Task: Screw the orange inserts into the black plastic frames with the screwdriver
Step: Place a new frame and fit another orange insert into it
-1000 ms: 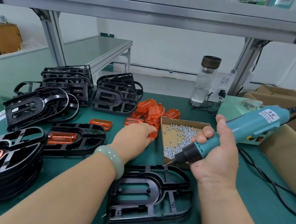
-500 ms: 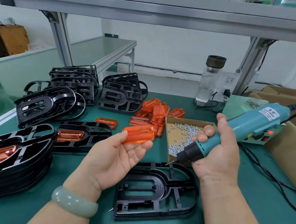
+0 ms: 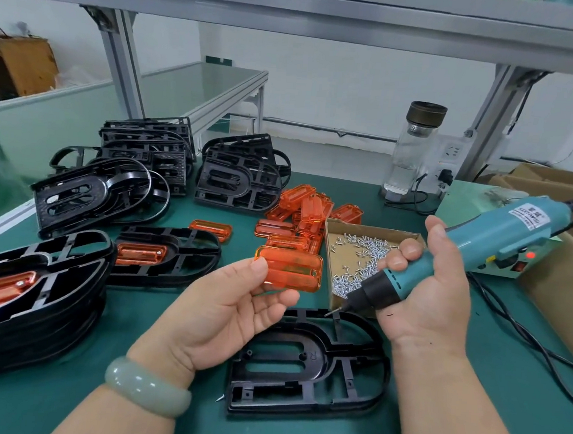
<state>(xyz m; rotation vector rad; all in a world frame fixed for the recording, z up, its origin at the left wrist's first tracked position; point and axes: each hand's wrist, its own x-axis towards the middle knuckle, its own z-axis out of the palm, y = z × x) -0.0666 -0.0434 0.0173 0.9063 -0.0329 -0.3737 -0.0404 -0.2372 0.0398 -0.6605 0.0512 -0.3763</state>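
Translucent orange rectangular insert (image 3: 291,268) pinched by left hand (image 3: 224,317), long axis crosswise, above empty black plastic frame (image 3: 312,356); teal screwdriver (image 3: 501,228) gripped in right hand (image 3: 432,294).

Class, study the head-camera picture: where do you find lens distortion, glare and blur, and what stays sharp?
Head view: wide-angle distortion bows the overhead beam and splays its posts; light is even, shadows soft; sheen glints on the orange insert in the left hand and on the bracelet; the screwdriver in the right hand looks sharp.
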